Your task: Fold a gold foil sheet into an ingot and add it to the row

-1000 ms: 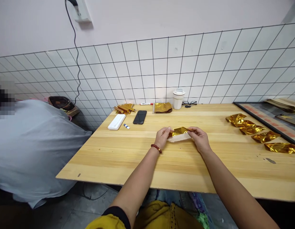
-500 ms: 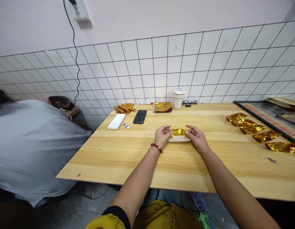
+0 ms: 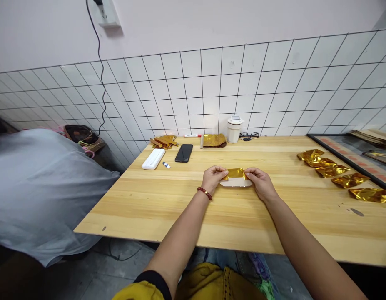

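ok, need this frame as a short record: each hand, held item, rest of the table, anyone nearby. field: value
left hand: pinches left end of gold foil sheet; bead bracelet on wrist
right hand: pinches its right end
sheet: gold face, pale strip along near edge
surface: wooden table
right side: row of crumpled gold foil pieces
back edge: marker, gold stack, lidded white cup, glasses
left side: gold strips, white case, phone
nearby: person at left, hands not visible

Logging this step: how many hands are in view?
2: the left hand on the left end of the gold foil paper, the right hand on its right end. Those of the grey-clad person are hidden.
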The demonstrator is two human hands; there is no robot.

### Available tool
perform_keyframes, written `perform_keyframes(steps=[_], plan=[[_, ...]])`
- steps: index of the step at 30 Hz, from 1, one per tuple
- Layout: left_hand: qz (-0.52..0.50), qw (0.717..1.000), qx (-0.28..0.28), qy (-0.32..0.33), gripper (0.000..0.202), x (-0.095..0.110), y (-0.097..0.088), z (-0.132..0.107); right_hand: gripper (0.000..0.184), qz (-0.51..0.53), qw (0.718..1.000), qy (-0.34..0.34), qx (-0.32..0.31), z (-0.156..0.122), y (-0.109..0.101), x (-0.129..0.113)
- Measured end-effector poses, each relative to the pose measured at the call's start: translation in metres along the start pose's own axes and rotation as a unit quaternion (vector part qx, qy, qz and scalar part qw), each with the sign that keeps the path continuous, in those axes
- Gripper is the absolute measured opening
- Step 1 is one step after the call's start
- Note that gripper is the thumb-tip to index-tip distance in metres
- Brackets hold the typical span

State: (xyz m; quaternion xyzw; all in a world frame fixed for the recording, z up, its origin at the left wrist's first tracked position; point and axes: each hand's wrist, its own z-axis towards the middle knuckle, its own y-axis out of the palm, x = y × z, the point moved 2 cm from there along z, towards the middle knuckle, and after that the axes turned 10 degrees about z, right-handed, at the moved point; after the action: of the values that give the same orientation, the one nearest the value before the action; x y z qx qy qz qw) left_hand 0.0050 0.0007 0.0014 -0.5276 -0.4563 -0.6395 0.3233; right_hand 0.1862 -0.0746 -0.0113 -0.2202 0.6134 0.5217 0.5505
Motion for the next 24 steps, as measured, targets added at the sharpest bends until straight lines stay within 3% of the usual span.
perform_keyframes(steps=[5,10,14,20,24], plan=[[-0.006,0.996,-0.068,-0.054,0.036,-0.004,0.001,-0.003,0.028,-0.008,0.999,-0.034,0.041,0.004,-0.006,0.002],[0.013,1.000,-0.007,-0.025,0.028,-0.005,-0.001,0.000,0.024,-0.056,0.998,-0.037,0.007,0.003,-0.008,0.003],[-0.021,0.999,0.011,-0.034,0.027,-0.006,-0.001,0.002,0.021,-0.092,0.993,-0.065,-0.042,-0.001,-0.007,-0.004],[-0.068,0.997,0.013,-0.045,0.035,-0.005,-0.003,0.003,0.045,-0.127,0.980,-0.097,-0.121,-0.005,0.002,-0.014],[-0.012,0.999,0.013,-0.037,0.036,-0.007,-0.004,0.005,0.033,-0.140,0.978,-0.123,-0.088,-0.002,-0.002,-0.010]])
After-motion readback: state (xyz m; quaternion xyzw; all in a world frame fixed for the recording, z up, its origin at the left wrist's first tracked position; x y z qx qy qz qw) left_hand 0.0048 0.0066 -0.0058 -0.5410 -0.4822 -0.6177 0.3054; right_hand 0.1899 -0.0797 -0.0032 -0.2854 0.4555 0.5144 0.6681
